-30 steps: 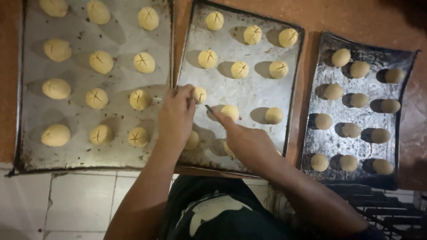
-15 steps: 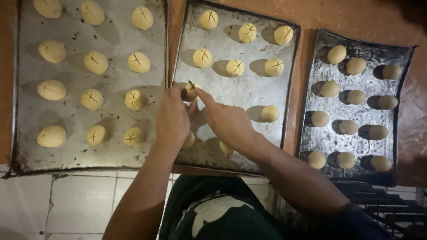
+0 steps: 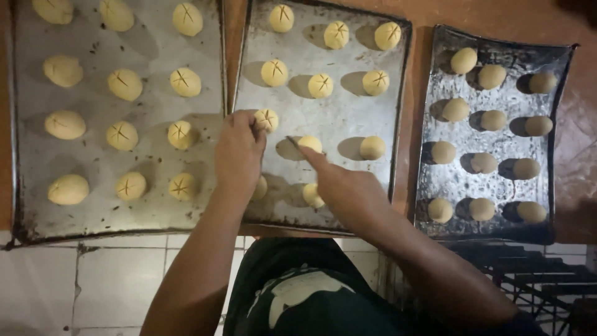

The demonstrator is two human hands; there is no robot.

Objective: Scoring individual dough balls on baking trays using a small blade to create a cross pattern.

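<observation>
Sitting at the left of the frame, a large baking tray [image 3: 25,155] is carrying scored dough balls. At centre, the left hand [image 3: 238,152] is curling its fingertips onto a scored dough ball [image 3: 267,119] on the middle tray [image 3: 336,118]. The right hand [image 3: 339,183] is pinching a thin blade [image 3: 292,141], its tip touching an unscored ball [image 3: 310,144]. At right, a dark tray [image 3: 497,134] is holding plain balls.
</observation>
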